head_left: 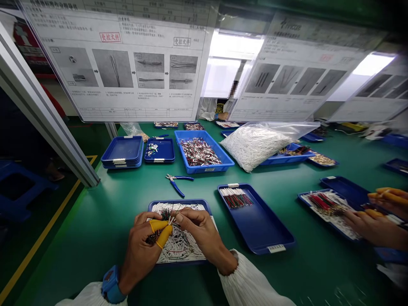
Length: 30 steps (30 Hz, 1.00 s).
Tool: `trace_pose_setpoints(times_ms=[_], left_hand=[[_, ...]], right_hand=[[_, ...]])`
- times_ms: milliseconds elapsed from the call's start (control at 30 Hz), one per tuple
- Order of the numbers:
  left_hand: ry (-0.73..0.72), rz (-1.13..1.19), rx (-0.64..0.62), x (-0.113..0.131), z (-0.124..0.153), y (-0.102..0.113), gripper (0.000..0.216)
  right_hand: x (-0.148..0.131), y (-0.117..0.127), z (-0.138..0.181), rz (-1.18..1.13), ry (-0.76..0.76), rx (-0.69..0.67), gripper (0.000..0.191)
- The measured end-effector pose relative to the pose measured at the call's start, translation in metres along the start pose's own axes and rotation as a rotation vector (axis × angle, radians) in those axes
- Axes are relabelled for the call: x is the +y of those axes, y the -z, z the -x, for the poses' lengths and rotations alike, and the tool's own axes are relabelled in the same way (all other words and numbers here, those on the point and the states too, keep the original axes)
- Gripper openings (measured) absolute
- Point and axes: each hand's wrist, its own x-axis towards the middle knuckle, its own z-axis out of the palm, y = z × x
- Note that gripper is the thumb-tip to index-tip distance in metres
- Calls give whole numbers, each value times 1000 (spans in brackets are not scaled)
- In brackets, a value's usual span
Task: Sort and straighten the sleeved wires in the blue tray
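My left hand [140,244], with yellow finger covers on thumb and forefinger, pinches a few thin wires with white sleeves [171,220]. Against these same wires my right hand [204,231] closes its thumb and forefinger; the exact contact is partly hidden. Both hands are above a blue tray [208,205] filled with loose white sleeves [183,250]. A dark bundle of wires [154,237] shows under my left palm. To the right, a long blue tray [264,225] holds a row of white-ended red, black and green wires [236,198].
Blue-handled cutters [179,183] lie beyond my hands. Further back are stacked trays [123,152], a bin of wire pieces [202,153] and a bag of white sleeves [255,144]. A co-worker's hands [379,221] work at the right. Instruction sheets [127,97] hang in front.
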Motion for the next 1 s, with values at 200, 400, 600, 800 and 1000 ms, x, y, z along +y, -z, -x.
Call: trace_pose_setpoints(times_ms=[200,400,600,800,1000], left_hand=[[24,-23,2,0,1,0,9],[18,-25,-7,1,0,0,8],[-39,-44,9,2,0,0,8],[-31,-125,23,-1,1,0,11],[-94,-189,39,-4,2,3,9]], right_hand=[[1,3,1,-60,-22,63,41],[6,1,0,-48,15,97,20],[11,-3,1,-35,-4,92,22],[10,-4,2,-13,32,110,19],[11,-3,3,19,17,72,21]])
